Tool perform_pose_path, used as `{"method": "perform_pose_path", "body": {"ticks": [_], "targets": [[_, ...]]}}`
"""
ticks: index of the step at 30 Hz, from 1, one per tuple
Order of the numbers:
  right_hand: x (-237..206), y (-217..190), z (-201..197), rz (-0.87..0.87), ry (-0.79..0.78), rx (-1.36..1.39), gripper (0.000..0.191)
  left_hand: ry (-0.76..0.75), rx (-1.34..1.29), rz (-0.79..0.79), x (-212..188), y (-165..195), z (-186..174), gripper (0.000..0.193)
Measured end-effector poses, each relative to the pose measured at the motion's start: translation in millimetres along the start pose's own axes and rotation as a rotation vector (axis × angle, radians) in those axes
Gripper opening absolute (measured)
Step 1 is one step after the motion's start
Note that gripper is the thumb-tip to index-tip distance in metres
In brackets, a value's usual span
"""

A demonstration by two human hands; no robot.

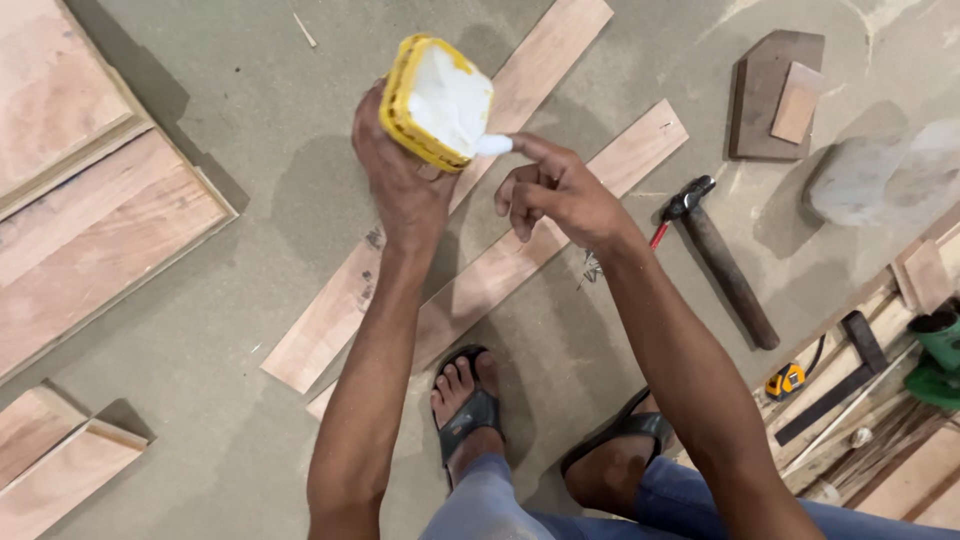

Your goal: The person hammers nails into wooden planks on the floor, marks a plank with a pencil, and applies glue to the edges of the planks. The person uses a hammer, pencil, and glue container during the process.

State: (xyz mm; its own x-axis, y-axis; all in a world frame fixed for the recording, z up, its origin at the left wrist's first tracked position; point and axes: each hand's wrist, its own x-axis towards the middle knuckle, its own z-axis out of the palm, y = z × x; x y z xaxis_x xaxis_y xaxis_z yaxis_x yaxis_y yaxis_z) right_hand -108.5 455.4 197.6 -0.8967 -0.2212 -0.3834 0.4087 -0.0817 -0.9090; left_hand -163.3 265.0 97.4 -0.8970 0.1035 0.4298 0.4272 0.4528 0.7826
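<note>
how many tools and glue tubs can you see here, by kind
glue tub, held in the left hand, right hand dipping a finger in: 1
hammer: 1
tape measure: 1
green power tool, partly cut off by the frame edge: 1
total: 4

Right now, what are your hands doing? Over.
Left hand grips yellow tub of white paste. Right hand fingertip dips in. Two wood planks on floor below. Hammer lies to the right, apart.

Left hand [400,185] raised, fingers curled in a grip, right hand [555,190] forefinger extended
</note>
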Motion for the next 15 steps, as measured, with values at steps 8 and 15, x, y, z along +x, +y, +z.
{"method": "perform_pose_path", "body": {"ticks": [8, 15], "targets": [[101.0, 33.1, -108.5, -0.286, 0.595, -0.109, 0.064, 0.150, -0.368, -0.371, -34.6, -41.0, -9.7, 0.103], [163.1, 18.8, -148.2, -0.371, 0.696, -0.377, 0.065, 0.154, -0.022, -0.284, -37.4, -60.7, -10.0, 0.101]]}}
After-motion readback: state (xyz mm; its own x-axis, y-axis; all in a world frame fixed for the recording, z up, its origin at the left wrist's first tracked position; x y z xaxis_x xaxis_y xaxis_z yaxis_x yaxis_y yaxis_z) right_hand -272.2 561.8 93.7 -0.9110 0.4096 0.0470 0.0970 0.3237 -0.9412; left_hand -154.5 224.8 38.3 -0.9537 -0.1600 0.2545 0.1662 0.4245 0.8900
